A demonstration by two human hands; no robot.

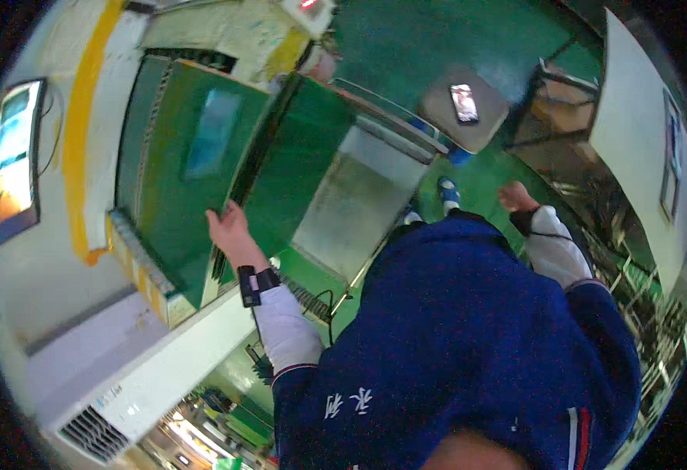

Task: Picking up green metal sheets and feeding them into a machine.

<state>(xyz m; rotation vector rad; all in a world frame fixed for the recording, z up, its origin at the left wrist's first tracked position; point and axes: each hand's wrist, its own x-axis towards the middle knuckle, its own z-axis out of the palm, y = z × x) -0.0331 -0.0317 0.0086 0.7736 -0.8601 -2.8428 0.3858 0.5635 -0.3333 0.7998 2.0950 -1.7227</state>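
Observation:
My left hand [232,229] reaches out to the left, its fingers bent round the dark edge of a tall green panel [175,149]. A black band is round that wrist. Right of this edge lies a green recess [304,149], with a pale grey metal tray or plate [359,192] beside it. Away from the panel, my right hand [518,196] hangs at my right side, slightly blurred, its fingers loosely apart and nothing seen in them.
A stool [484,129] with a lit phone [464,103] on it stands ahead on the green floor. At far left is a bright screen [14,164] by a yellow-striped wall. A white cabinet [645,141] and shelving stand at right, a white vented unit [147,376] at lower left.

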